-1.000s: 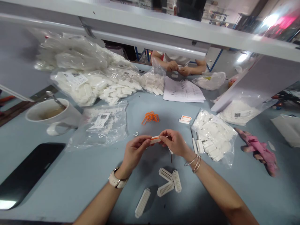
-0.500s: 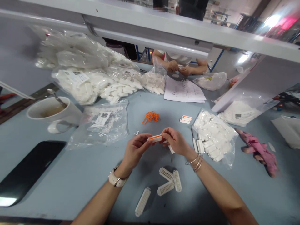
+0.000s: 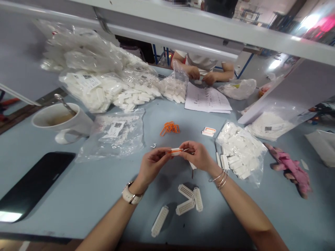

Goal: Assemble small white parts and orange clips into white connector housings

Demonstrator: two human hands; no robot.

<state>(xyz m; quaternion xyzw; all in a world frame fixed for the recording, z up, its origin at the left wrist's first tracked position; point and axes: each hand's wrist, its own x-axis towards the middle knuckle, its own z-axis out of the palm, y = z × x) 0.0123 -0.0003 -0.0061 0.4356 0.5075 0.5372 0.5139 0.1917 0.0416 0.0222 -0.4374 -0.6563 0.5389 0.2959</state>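
Note:
Between both hands is a small white plastic housing (image 3: 175, 152) with an orange strip along it. My left hand (image 3: 155, 161) pinches its left end, and my right hand (image 3: 195, 155) grips the right end. Under my right hand a white piece with a dark tip (image 3: 193, 166) shows in part. Beyond the hands lies a heap of orange frames (image 3: 170, 128). White pieces with an orange frame (image 3: 208, 131) rest to its right. Nearer me are several white perforated plastic pieces (image 3: 186, 206), with one more (image 3: 159, 221) lying apart at left.
An open bag of white parts (image 3: 240, 150) and a pink glove-like item (image 3: 290, 165) lie right. A mug with a spoon (image 3: 59, 120), a flat bag (image 3: 112, 134) and a phone (image 3: 36, 184) are left. Bags (image 3: 110, 87), papers (image 3: 208, 99) and a co-worker's hands (image 3: 201, 75) are beyond.
The white housing has tilted slightly in my fingers, and my right fingers have shifted along its end. The view has moved a little. The co-worker's hands have lowered slightly.

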